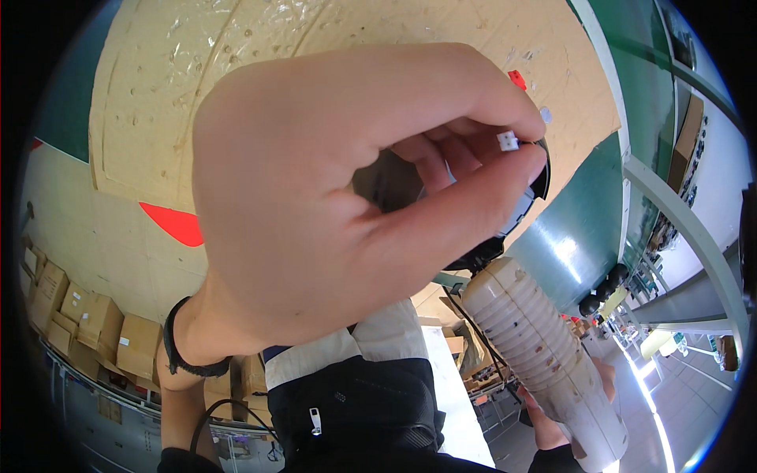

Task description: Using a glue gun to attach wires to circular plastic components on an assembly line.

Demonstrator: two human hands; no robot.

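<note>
My left hand fills the middle of the view, close up, with a black band round its wrist. Its thumb and index finger pinch a small white plug connector. Behind those fingers sits a partly hidden black-rimmed object with a grey-blue inside. A whitish ribbed, handle-shaped object slants across the lower right. Skin of my right hand shows on both sides of it; the fingers are hidden, so I cannot tell whether they grip it. Beyond my left fingertips lies a small red piece.
A tan cardboard sheet covers the green bench top. On it are a small pale disc and a red patch. Cardboard boxes stand at the lower left. A grey metal frame curves along the right.
</note>
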